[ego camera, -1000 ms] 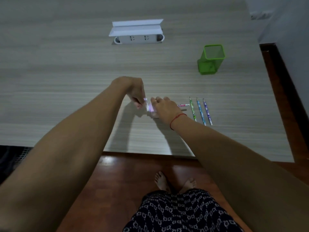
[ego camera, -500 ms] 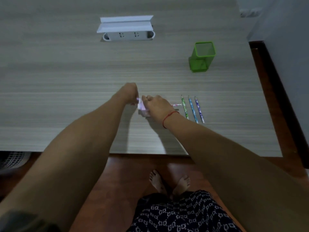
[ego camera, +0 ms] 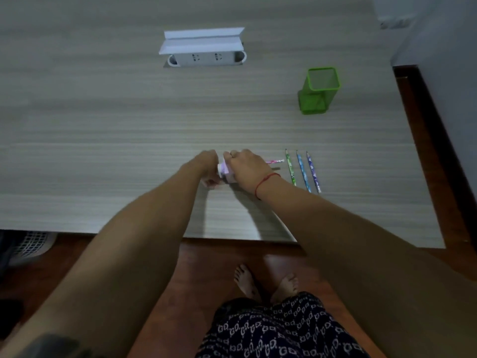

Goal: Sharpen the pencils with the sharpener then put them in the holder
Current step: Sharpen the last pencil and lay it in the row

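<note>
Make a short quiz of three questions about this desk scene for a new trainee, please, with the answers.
1. True or false: the green holder stands upright with no pencil in it.
2. How many pencils lie loose on the table, to the right of the right hand? A two, B three, C five.
3. Fill in: a ___ pencil sticks out from under the right hand, which holds the sharpener.
Key: 1 true. 2 B. 3 pink, the pink pencil.

Pink sharpener [ego camera: 227, 174], three pencils [ego camera: 302, 169] flat, green holder [ego camera: 313, 100] upright
</note>
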Action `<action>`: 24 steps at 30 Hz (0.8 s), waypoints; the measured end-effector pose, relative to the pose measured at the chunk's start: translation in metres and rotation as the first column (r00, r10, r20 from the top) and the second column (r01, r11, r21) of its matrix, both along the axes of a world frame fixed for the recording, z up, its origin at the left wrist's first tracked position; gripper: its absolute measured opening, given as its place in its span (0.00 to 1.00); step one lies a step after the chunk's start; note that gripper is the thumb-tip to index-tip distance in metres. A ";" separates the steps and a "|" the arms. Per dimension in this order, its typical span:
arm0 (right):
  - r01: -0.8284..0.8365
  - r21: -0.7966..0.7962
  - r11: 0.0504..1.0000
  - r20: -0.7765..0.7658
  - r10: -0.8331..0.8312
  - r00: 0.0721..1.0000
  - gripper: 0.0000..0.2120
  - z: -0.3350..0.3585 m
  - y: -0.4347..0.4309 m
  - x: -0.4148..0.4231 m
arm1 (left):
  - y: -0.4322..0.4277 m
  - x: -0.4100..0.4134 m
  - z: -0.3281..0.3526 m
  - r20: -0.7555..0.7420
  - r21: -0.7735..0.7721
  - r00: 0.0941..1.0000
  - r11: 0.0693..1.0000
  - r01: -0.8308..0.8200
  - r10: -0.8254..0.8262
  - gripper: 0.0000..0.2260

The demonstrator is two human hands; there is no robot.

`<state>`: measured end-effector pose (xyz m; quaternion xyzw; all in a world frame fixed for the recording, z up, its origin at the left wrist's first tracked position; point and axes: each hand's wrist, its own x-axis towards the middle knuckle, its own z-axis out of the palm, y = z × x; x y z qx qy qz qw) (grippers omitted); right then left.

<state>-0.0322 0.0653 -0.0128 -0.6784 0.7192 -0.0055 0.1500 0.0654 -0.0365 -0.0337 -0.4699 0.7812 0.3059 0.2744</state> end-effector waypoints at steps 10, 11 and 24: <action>-0.013 0.021 1.000 -0.014 0.014 1.000 0.20 0.002 0.000 -0.004 | -0.031 -0.008 0.065 -0.017 -0.015 0.989 0.989 0.145 -0.145 0.04; -0.009 0.013 1.000 -0.011 0.009 1.000 0.19 0.002 -0.001 -0.004 | -0.028 -0.006 0.069 0.001 0.124 0.997 0.989 0.078 -0.079 0.05; 0.057 0.024 0.998 0.055 -0.058 0.997 0.18 0.007 0.000 0.000 | -0.007 -0.008 0.011 -0.078 -0.395 0.996 0.918 0.017 -0.052 0.09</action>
